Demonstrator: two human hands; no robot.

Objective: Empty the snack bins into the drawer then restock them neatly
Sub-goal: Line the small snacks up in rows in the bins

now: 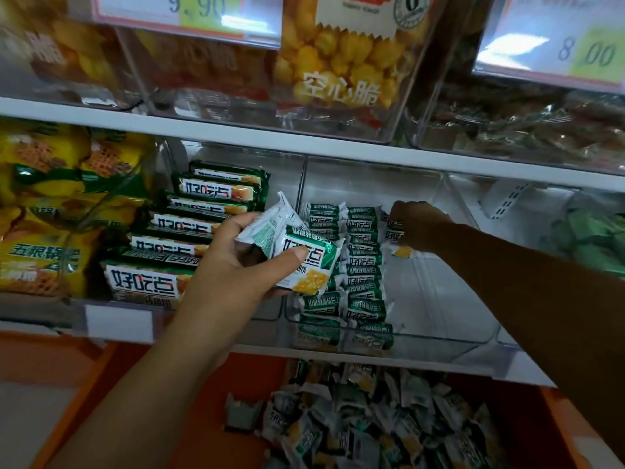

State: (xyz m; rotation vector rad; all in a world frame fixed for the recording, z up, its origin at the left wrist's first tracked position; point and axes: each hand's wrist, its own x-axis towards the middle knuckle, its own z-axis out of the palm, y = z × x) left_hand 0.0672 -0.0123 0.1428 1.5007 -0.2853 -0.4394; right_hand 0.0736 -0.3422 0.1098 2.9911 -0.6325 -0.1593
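Note:
My left hand (233, 262) grips a small stack of green-and-white snack packets (297, 252) in front of the shelf. My right hand (417, 225) reaches deep into the clear plastic bin (439, 299) and pinches one packet (394, 231) at the head of a third row. Two neat rows of the same packets (345, 265) fill the bin's left part. Below the shelf, an orange drawer (216, 394) holds a loose heap of packets (372, 424).
A neighbouring bin on the left holds long green biscuit packs (189, 231), with yellow snack bags (44, 211) beyond it. An upper shelf carries clear bins of yellow puffs (338, 59) and price tags. A bin of green bags (588, 238) sits at the right.

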